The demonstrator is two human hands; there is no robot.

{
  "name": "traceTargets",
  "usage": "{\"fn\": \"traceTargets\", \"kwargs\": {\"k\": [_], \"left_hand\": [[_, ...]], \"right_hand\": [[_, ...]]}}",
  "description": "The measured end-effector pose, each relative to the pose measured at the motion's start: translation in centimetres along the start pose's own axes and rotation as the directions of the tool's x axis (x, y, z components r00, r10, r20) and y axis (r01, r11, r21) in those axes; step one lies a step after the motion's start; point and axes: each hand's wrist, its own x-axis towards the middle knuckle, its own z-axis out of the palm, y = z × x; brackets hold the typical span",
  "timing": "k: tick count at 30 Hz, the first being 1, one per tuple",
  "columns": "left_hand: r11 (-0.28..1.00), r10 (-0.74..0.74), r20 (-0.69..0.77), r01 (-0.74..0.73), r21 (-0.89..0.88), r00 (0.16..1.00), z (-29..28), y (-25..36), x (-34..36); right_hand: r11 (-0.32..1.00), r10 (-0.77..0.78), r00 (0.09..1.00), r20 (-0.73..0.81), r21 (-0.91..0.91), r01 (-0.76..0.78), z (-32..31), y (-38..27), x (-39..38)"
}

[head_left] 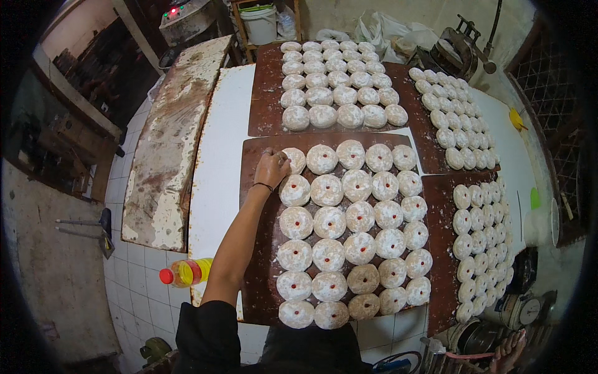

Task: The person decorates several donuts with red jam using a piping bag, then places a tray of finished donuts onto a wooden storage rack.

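Rows of round, sugar-dusted pastries [327,190], many with red dots at their centres, lie on a brown board [258,243]. My left hand [271,167] reaches to its upper-left corner, fingers curled beside and against the top-left pastry [295,161]; what they pinch, if anything, is hidden. My right hand [506,349] shows small and dim at the lower-right rim, fingers bent by a pinkish strip; what it grips is unclear. A red-capped bottle [187,272] with yellow contents sits left of my forearm.
Three more pastry-laden boards [265,87] rest behind and right on a white table [218,112]. A worn board [159,149] is left. Machinery [177,19], a bucket [258,25] and a hand press [455,50] stand at the back. Pots and a dial scale [520,308] are lower right.
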Motion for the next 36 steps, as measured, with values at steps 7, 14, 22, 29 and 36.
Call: {"fn": "traceTargets", "kwargs": {"k": [7, 14, 22, 29, 36], "left_hand": [[0.998, -0.039, -0.052, 0.037, -0.05, 0.998, 0.0, -0.4, -0.9], [0.998, 0.021, -0.048, -0.023, -0.051, 0.999, -0.5, 0.0, -0.9], [0.999, 0.016, -0.068, -0.018, -0.028, 0.998, 0.2, -0.5, -0.8], [0.91, -0.27, -0.126, 0.21, -0.357, 0.955, -2.7, 0.8, -3.1], [0.652, -0.424, 0.234, 0.474, -0.592, 0.875, -13.8, 10.3, -19.9]], "right_hand": [[0.999, -0.037, 0.997, 0.074, -0.01, 0.038, -0.8, 0.1, -0.4], [0.999, -0.043, 0.994, 0.103, 0.001, 0.043, -0.6, 0.2, -0.9], [0.995, -0.096, 0.995, 0.005, -0.034, 0.096, 1.2, 0.0, -2.3], [0.991, -0.134, 0.99, 0.052, -0.022, 0.135, 0.0, -0.3, -3.3], [0.968, -0.25, 0.962, 0.108, 0.058, 0.245, -15.1, 2.0, 0.2]]}}
